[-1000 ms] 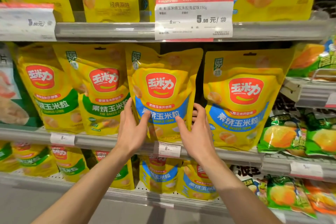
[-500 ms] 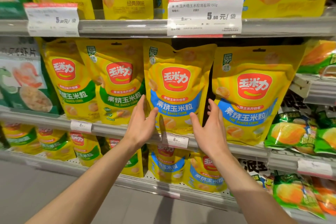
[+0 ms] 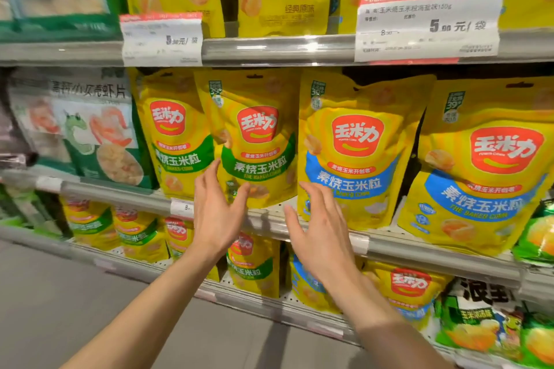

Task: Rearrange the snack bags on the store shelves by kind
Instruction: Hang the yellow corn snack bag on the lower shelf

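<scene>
On the middle shelf [image 3: 434, 255] stand yellow baked-corn bags. Two carry a green band [image 3: 177, 135] [image 3: 257, 141] and two a blue band [image 3: 353, 153] [image 3: 485, 171]. My left hand [image 3: 217, 213] is open in front of the lower edge of the second green-band bag, fingers spread, holding nothing. My right hand [image 3: 320, 234] is open too, just below and left of the first blue-band bag, not gripping it. Both hands hover in front of the shelf rail.
A green prawn-cracker bag [image 3: 90, 132] stands at the left of the middle shelf. Sale price tags [image 3: 428, 27] [image 3: 163, 39] hang on the upper rail. More corn bags fill the upper and lower shelves [image 3: 254, 266]. Green snack bags [image 3: 536, 234] sit at the right.
Both hands have let go of the blue-band bag and shifted left toward the green-band bag. The view has swung left, showing the prawn-cracker bag.
</scene>
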Action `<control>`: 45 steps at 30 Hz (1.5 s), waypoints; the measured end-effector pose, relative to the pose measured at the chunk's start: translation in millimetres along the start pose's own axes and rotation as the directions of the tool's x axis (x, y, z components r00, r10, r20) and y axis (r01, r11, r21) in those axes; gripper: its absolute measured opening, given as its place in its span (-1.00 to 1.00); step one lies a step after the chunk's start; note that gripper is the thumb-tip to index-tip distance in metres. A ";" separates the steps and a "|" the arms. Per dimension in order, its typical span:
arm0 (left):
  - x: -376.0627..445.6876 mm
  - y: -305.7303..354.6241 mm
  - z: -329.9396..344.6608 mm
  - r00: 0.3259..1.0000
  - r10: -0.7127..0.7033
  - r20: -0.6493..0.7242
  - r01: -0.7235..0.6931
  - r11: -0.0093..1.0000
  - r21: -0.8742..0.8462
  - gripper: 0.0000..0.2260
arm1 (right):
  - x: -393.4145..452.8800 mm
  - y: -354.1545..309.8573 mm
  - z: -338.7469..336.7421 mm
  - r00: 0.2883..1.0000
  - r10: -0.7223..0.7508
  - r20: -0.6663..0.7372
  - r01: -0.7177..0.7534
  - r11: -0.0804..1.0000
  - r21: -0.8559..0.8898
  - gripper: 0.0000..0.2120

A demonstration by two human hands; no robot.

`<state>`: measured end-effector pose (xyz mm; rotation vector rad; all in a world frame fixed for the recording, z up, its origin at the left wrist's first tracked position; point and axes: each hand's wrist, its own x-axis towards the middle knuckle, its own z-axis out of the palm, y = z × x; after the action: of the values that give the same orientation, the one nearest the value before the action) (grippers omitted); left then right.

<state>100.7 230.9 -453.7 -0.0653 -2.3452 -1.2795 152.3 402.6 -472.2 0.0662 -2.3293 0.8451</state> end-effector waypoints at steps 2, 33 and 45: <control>14.4 -5.9 -0.7 0.997 0.065 -0.032 -0.065 0.998 0.002 -0.34 | 18.3 -14.5 18.4 0.998 -0.006 0.058 0.005 1.000 0.017 -0.43; 85.0 -49.6 -1.7 0.917 0.377 0.133 -0.396 0.902 0.171 -0.48 | 62.8 -45.5 75.6 0.969 0.193 0.156 -0.221 0.956 0.191 -0.27; 60.7 -40.2 -6.1 0.905 0.425 -0.009 -0.421 0.898 0.126 -0.60 | 41.2 -23.1 33.0 0.974 -0.117 -0.196 0.099 0.990 -0.095 -0.55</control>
<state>38.6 192.5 -457.1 -0.4823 -2.2082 -0.9133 107.2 371.7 -454.0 0.0674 -2.1480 0.6658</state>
